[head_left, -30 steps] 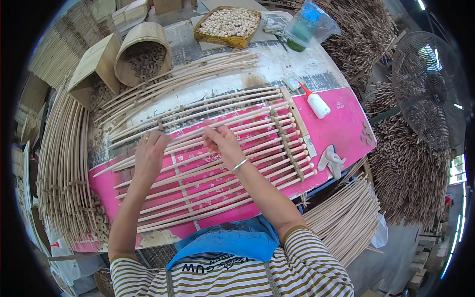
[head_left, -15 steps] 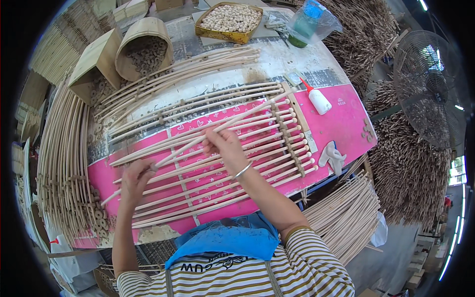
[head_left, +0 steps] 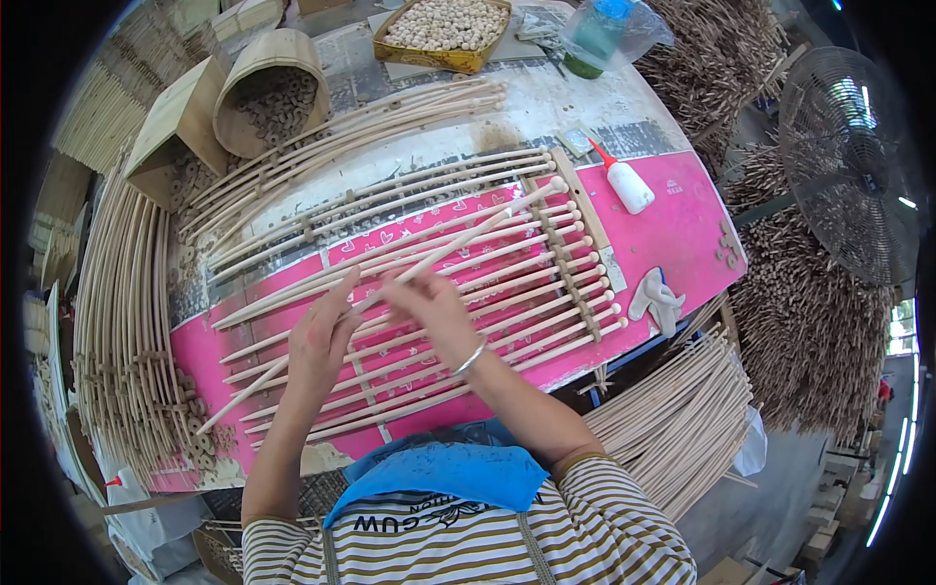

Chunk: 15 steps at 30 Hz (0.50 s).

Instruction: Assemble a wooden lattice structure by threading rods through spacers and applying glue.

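Note:
A long pale wooden rod [head_left: 450, 248] slants across my work, its upper end over a row of similar rods with ball ends. My left hand [head_left: 322, 336] is round the rod's lower middle, its fingertips pointing up and away from me. Close beside it, my right hand [head_left: 437, 310] is at the same rod, its fingertips smeared by motion. Under both hands, more wooden rods [head_left: 468, 353] lie side by side on a pink sheet [head_left: 673, 200]. Brown wooden rings [head_left: 575, 278] sit in a line on them near their ball ends.
A wooden tub [head_left: 304, 58] and box [head_left: 200, 88] with rings stand far left. A yellow tray [head_left: 429, 57] of wooden balls is at the back. At right are a white glue bottle [head_left: 629, 187], a glove [head_left: 658, 300] and a fan [head_left: 853, 166]. Rod bundles [head_left: 122, 292] line the left edge.
My left hand has moved right and away from me along the rod, close to the right hand. My right hand has shifted slightly nearer to me. The view has shifted slightly.

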Available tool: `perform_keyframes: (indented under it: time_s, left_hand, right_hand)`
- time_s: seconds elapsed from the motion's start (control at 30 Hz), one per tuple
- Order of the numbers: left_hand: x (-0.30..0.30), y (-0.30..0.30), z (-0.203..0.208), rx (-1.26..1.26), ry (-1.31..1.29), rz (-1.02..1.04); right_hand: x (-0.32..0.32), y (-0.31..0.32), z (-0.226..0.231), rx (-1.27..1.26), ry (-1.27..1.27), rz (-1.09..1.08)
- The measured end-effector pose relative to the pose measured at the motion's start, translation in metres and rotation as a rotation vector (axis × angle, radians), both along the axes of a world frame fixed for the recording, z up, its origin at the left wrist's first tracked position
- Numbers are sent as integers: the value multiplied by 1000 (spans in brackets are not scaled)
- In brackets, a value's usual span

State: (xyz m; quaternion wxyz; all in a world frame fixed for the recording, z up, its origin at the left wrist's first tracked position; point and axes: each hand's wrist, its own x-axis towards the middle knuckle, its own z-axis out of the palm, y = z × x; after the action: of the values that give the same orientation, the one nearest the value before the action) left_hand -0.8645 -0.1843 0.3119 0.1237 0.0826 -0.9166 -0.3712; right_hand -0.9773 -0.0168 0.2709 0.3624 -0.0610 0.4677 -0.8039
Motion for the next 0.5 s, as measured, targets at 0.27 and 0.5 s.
perform_keyframes:
  time_s: [0.27,0.5]
  left_hand:
    - [20,-23,11,54,-115,-35]
    - [17,-28,7,77,-116,-28]
  right_hand:
    - [-70,62,-7,52,96,-223]
    - [-82,78,0,198,162,-178]
